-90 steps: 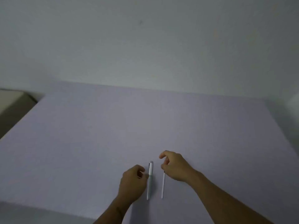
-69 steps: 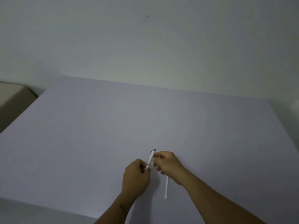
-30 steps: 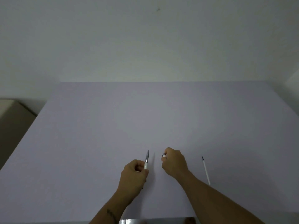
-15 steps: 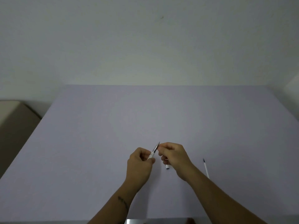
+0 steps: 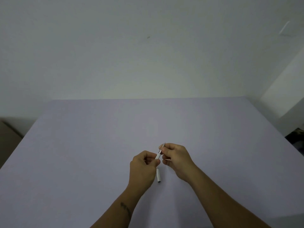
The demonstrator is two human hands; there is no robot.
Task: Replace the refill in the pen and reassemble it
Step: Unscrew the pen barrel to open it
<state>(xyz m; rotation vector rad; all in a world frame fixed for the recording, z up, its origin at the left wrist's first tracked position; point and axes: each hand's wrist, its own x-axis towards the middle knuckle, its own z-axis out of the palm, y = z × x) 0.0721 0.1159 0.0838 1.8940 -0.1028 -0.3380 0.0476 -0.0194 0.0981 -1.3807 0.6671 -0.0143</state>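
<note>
My left hand (image 5: pixel 144 166) grips the white front part of the pen (image 5: pixel 158 156), tilted up and to the right. A thin metal tip (image 5: pixel 162 146) sticks out of its upper end, and the thumb and forefinger of my right hand (image 5: pixel 176 159) pinch that tip. The other white pen piece (image 5: pixel 158 176), with a dark end towards me, lies on the table just below and between the hands. The spare refill seen earlier is not in sight, likely behind my right forearm.
The work surface is a pale lilac table (image 5: pixel 98 145) against a plain wall. A brown box edge (image 5: pixel 8 137) shows at far left, and dark clutter (image 5: pixel 296 137) sits beyond the table's right edge.
My right hand has come in from beside the pen and closed on the tip that sticks out of the part in my left hand. The other white piece now lies on the table.
</note>
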